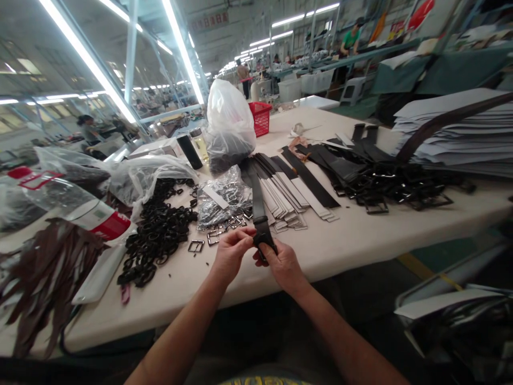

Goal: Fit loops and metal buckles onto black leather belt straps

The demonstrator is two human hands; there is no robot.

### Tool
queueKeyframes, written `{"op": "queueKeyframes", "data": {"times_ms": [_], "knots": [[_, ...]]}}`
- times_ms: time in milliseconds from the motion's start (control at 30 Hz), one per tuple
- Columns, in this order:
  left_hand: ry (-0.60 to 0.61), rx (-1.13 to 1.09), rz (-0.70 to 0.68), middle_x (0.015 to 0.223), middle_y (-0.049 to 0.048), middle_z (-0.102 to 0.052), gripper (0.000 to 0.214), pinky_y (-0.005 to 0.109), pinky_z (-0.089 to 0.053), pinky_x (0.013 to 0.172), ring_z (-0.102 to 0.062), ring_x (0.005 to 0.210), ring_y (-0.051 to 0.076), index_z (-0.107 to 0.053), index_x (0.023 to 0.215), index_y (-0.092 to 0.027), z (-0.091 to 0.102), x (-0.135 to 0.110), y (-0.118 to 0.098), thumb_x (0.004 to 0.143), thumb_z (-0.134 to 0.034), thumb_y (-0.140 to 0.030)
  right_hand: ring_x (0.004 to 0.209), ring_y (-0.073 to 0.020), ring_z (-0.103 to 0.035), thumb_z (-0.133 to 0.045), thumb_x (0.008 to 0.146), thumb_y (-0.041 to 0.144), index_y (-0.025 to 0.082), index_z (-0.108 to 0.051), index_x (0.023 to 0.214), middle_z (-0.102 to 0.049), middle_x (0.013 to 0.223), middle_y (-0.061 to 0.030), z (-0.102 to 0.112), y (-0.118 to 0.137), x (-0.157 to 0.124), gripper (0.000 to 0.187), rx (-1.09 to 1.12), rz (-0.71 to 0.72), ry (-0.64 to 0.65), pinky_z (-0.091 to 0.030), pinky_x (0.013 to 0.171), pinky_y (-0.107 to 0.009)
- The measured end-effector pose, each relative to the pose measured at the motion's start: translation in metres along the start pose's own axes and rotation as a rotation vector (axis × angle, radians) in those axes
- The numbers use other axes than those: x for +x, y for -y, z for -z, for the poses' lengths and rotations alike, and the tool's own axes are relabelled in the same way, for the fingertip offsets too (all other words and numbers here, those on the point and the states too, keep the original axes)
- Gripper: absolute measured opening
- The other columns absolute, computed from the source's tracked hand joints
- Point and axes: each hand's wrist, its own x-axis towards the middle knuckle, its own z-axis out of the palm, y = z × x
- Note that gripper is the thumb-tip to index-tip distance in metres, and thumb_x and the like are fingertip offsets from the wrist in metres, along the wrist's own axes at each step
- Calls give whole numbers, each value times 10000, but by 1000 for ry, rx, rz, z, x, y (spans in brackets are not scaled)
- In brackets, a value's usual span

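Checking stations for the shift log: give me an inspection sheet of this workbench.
Surface: pale table, crowded with belt parts.
Job's things: black belt strap, its end pinched by both hands; loose metal buckles beside.
Clutter: fanned strap stack, black ring pile, plastic bags, red basket, paper stacks.
Grippers: left hand and right hand closed on the strap end.
Cables: nothing seen.
Surroundings: factory hall, strip lights, people at far benches.
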Motion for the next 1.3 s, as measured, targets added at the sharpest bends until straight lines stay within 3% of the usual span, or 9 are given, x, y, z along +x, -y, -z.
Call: {"op": "queueKeyframes", "data": {"times_ms": [233, 400, 500, 700, 900, 1100, 1300], "knots": [[-34, 145, 144, 929, 71, -703, 280, 187, -450, 562, -570, 671, 96, -689, 623, -135, -1, -2, -21, 605, -884, -334, 595, -174, -666, -546, 918, 531, 169, -658, 938, -684, 711, -39, -1, -5, -2, 379, -55, 34, -8, -531, 561, -263], [116, 99, 186, 832, 49, -689, 270, 261, -494, 583, -586, 631, 125, -650, 625, -134, 1, -2, -26, 632, -869, -292, 599, -175, -667, -547, 918, 495, 170, -661, 970, -685, 712, -34, -1, -2, -2, 348, -68, 49, 14, -534, 577, -271], [138, 70, 127, 792, 27, -681, 208, 293, -512, 605, -601, 637, 144, -697, 781, -158, 0, -4, -18, 676, -844, -263, 570, -164, -654, -546, 915, 501, 172, -640, 888, -676, 691, -32, 0, 0, -1, 343, -63, 44, 19, -509, 544, -257], [85, 118, 7, 941, 50, -723, 331, 270, -528, 639, -636, 732, 153, -749, 988, -203, 2, -4, -5, 674, -849, -228, 551, -153, -647, -526, 908, 556, 170, -612, 863, -674, 691, -30, 4, 1, -1, 397, -30, 27, 71, -499, 527, -247], [163, 235, 15, 794, 35, -691, 283, 282, -528, 564, -611, 590, 139, -774, 930, -187, 2, -3, -16, 677, -846, -290, 565, -155, -645, -523, 924, 561, 165, -611, 851, -673, 701, -37, 7, 1, -2, 412, -36, 18, 135, -509, 535, -248], [318, 562, -141, 901, 95, -688, 180, 274, -543, 703, -650, 810, 191, -800, 885, -197, 6, 6, -30, 736, -796, -299, 599, -160, -655, -562, 922, 487, 162, -621, 869, -684, 724, -40, 8, 3, -2, 335, -72, 19, 194, -513, 559, -249], [374, 851, -249, 811, 58, -658, 113, 224, -478, 579, -594, 659, 140, -803, 865, -246, 7, 7, -30, 761, -762, -266, 625, -168, -674, -656, 821, 349, 156, -618, 889, -692, 747, -31, 12, 4, -3, 208, -46, -18, 236, -534, 556, -242]]}}
